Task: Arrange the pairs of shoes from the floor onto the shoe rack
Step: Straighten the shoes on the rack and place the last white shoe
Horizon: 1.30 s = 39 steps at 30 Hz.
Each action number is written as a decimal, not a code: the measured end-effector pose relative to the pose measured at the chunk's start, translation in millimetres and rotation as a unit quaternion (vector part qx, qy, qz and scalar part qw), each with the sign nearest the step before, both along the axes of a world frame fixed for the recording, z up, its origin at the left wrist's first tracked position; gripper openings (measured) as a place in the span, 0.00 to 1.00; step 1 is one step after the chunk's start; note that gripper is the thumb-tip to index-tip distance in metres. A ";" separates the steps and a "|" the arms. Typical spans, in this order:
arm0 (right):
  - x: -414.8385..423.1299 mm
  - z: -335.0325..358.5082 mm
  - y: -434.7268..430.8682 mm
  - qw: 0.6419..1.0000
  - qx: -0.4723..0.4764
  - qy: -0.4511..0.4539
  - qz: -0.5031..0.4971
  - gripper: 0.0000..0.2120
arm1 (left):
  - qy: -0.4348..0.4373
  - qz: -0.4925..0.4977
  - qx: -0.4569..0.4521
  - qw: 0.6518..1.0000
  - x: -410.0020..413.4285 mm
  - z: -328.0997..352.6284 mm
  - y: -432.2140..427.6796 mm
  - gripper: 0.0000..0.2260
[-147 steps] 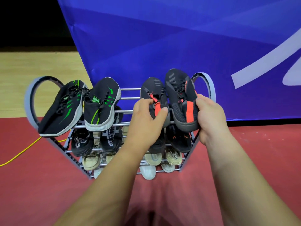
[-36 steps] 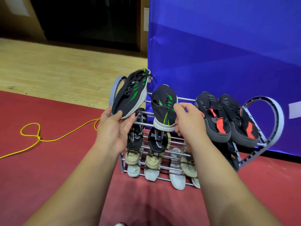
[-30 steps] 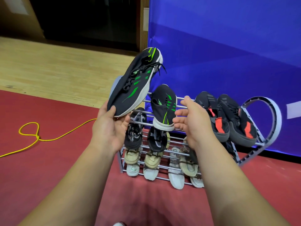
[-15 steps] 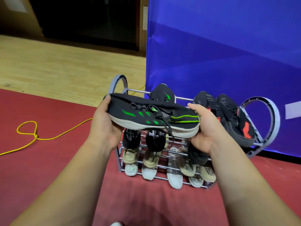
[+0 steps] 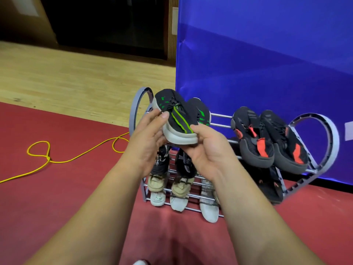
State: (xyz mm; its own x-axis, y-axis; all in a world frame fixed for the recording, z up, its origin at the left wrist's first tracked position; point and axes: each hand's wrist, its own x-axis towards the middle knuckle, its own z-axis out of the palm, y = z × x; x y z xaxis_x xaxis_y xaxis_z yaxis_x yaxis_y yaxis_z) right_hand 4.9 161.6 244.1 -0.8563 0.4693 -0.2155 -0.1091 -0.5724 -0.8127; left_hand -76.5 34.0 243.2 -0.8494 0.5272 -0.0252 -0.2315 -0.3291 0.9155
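Both hands hold one black shoe with green stripes (image 5: 176, 119) above the left end of the grey shoe rack (image 5: 322, 131). My right hand (image 5: 208, 152) grips its white heel from below. My left hand (image 5: 147, 136) touches its side near the laces, toe pointing away. Its partner, the second black-green shoe (image 5: 200, 111), rests on the top rails just behind. A black pair with orange patches (image 5: 267, 140) lies on the top tier at the right. Lower tiers hold black, beige and white shoes.
A tall blue panel (image 5: 267, 54) stands right behind the rack. A yellow cable (image 5: 47, 159) loops across the red floor at the left. Light wooden flooring (image 5: 76, 77) lies beyond, with a dark doorway at the back.
The black-green shoe came off the rack's left end, was turned sideways between both hands, and now points toe away with its heel in my right hand.
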 end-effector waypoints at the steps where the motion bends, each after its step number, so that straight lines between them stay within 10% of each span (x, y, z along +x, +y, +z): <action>1: -6.1 -2.2 -7.6 1.000 -0.003 0.005 -0.003 0.15 | 0.029 -0.010 -0.019 0.999 1.3 -0.7 -1.8 0.20; 13: -46.2 -36.4 -46.3 0.983 0.143 -0.108 0.049 0.15 | 0.200 0.059 -0.248 0.946 -18.6 -31.9 -29.4 0.20; 23: -18.6 -1.2 -15.4 0.807 0.544 -0.169 -0.153 0.10 | 0.250 0.078 -0.344 0.902 -25.3 -46.4 -19.7 0.24; 32: -1.1 -39.1 28.4 0.762 0.553 -0.325 -0.084 0.54 | 0.261 0.120 -0.391 0.875 -25.1 -49.8 -8.0 0.38; 39: -6.6 -65.8 34.1 0.746 0.575 -0.329 -0.068 0.33 | 0.259 0.118 -0.401 0.871 -31.7 -54.9 -5.2 0.40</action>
